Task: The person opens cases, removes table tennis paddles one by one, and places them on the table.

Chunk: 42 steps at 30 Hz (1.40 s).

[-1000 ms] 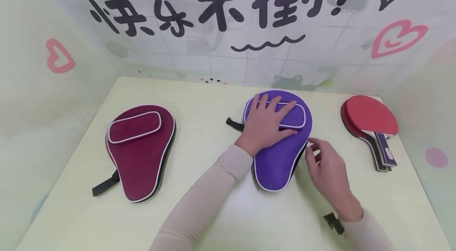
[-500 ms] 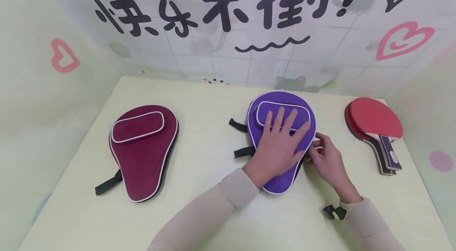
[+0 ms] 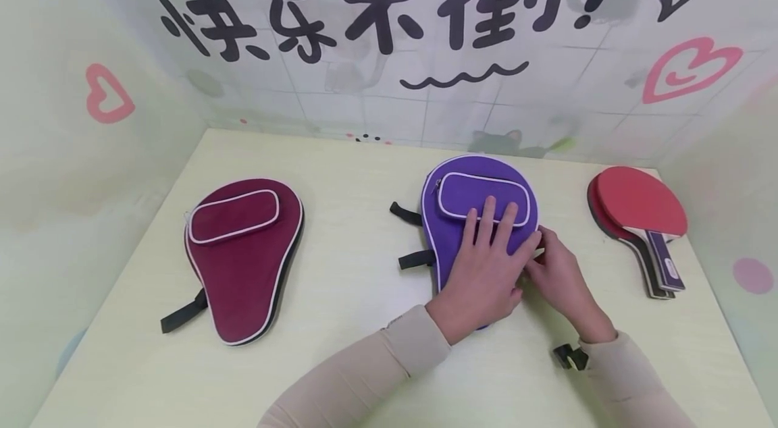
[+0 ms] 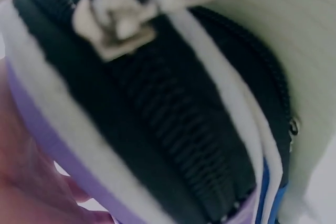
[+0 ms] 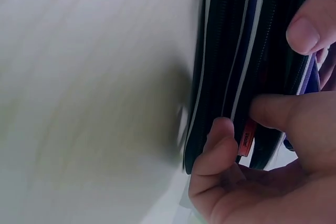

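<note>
The purple table tennis paddle case (image 3: 450, 225) lies on the table, its wide end away from me. My left hand (image 3: 483, 279) rests on it with straight fingers, covering most of the narrow end. At the case's right edge, my right hand (image 3: 562, 279) pinches the zipped side with curled fingers. Up close in the right wrist view, a red piece with small print (image 5: 247, 139) shows between black zipped bands, beside the thumb. The left wrist view shows a metal zipper pull (image 4: 118, 30) on the pocket's edge.
A maroon paddle case (image 3: 246, 266) lies to the left. Two red paddles (image 3: 641, 202) overlap at the right, handles toward me. A black clip-like piece (image 3: 570, 357) is by my right sleeve. Printed walls stand behind and on both sides.
My left hand has slid down the purple case toward its narrow end, uncovering the pocket. My right hand has reached the case's right edge and stays there.
</note>
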Motion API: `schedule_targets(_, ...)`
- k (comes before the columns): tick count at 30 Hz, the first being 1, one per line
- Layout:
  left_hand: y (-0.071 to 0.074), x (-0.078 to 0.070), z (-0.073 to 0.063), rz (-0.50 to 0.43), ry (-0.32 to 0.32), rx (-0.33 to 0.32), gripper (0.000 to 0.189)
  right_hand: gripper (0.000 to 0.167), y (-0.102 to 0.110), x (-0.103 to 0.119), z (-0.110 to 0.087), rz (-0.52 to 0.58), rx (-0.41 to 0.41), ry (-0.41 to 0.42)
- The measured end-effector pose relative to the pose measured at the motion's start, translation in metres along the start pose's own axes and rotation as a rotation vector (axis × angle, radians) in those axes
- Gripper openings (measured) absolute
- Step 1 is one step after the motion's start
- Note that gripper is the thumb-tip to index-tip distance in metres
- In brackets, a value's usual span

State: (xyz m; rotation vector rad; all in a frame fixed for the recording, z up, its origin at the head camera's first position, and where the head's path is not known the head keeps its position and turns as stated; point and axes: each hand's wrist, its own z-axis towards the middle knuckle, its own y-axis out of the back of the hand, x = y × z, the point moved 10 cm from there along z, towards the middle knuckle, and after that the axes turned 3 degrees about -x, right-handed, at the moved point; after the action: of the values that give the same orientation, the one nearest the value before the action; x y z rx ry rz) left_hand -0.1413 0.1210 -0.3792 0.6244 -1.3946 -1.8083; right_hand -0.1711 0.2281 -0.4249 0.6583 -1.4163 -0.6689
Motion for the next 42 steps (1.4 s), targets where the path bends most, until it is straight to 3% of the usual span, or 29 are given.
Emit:
schedule_targets(12,0.009,0.004,-0.001,-0.03,0.018,-0.066,0.077,0.052,-0.006,0.001,0.001,-0.007,0.028,0.003)
schedule_targets(16,0.026,0.009,-0.003,-0.051,0.033,-0.114,0.077,0.048,-0.007,0.003,0.001,-0.011,0.021,0.029)
schedule_targets(21,0.054,0.025,-0.006,-0.089,0.081,-0.168,0.084,0.056,-0.008,0.004,0.002,0.023,0.019,0.031)
schedule_targets(27,0.08,0.058,-0.008,-0.171,0.192,-0.248,0.089,0.06,-0.01,0.006,0.004,0.036,0.032,0.01)
schedule_targets(31,0.094,0.089,-0.013,-0.23,0.263,-0.297,0.085,0.061,-0.012,0.004,0.004,0.031,0.043,-0.007)
schedule_targets(36,0.105,0.134,-0.03,-0.297,0.392,-0.328,0.081,0.062,-0.012,0.003,0.004,0.026,0.043,-0.016)
schedule_targets(40,0.111,0.165,-0.049,-0.289,0.473,-0.361,0.071,0.063,-0.011,0.003,0.006,0.013,0.045,-0.02)
schedule_targets(42,0.11,0.18,-0.059,-0.282,0.52,-0.34,0.064,0.063,-0.011,0.002,0.006,0.006,0.051,-0.023)
